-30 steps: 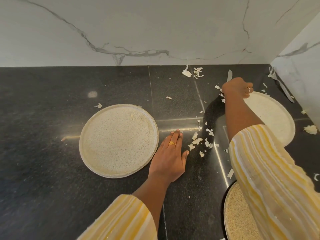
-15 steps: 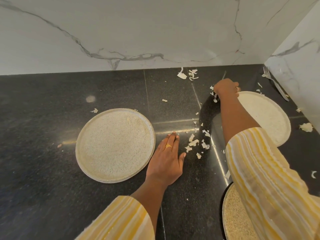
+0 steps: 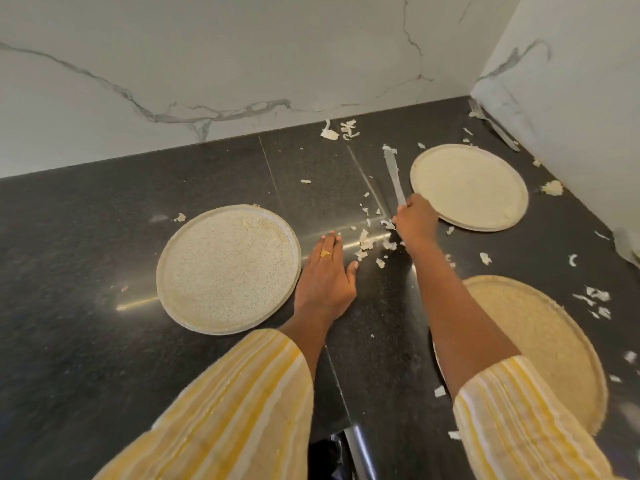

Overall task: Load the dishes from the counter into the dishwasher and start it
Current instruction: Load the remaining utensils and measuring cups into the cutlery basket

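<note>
The right hand [image 3: 415, 220] is curled round the handle of a table knife [image 3: 393, 171], whose blade points away along the dark stone desk [image 3: 86, 237], just beside the rim of the far plate [image 3: 469, 187]. The left hand [image 3: 325, 275] lies flat on the desk with fingers straight and together, holding nothing, its little-finger side just beside the speckled plate [image 3: 228, 268]. A 3rd dish, the near plate [image 3: 547, 344], sits partly under the right forearm. A fork [image 3: 495, 128] lies against the side wall [image 3: 571, 98]. All 3 plates and both pieces of cutlery are on the desk; the dishwasher is not in view, so loading looks unstarted.

Risks, as I judge them:

- White scraps [image 3: 367, 244] lie thickest between the 2 hands. A quick sweep of the blade could scatter them onto the plates or over the front edge rather than gather them against the left hand.
- The blade runs close to the far plate's rim. A sideways swing could strike it and chip or shove the plate.
- The right forearm and its striped sleeve [image 3: 519, 427] hang over the near plate. Pulling the arm back low could drag that plate toward the edge.
- Scraps near the wall and fork are easy to miss, and could go into the dishwasher with the cutlery.
</note>
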The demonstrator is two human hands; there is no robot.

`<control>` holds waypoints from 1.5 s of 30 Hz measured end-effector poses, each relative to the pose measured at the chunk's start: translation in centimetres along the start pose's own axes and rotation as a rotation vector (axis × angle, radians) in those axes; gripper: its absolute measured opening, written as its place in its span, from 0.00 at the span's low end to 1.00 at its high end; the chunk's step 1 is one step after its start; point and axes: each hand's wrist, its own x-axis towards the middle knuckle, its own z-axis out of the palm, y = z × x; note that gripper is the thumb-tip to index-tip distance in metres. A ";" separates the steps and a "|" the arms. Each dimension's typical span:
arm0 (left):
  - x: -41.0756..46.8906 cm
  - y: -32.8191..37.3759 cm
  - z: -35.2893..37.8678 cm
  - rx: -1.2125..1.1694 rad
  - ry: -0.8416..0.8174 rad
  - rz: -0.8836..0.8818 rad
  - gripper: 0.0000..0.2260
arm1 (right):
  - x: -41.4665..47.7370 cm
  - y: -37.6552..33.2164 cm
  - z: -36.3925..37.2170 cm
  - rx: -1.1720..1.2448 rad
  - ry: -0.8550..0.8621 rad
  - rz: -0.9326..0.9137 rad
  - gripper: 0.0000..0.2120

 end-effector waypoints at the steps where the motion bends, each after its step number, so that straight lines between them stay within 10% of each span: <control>1: 0.0 0.0 0.0 0.005 0.003 0.001 0.26 | -1.8 0.6 -0.2 -0.001 0.026 -0.012 0.05; 18: -7.8 0.7 -2.3 -0.252 0.091 0.221 0.20 | -25.2 7.2 -2.8 0.241 0.157 0.101 0.10; 45: -44.4 -1.9 3.3 -0.312 -0.424 0.671 0.24 | -66.2 20.8 1.6 0.038 0.318 0.386 0.10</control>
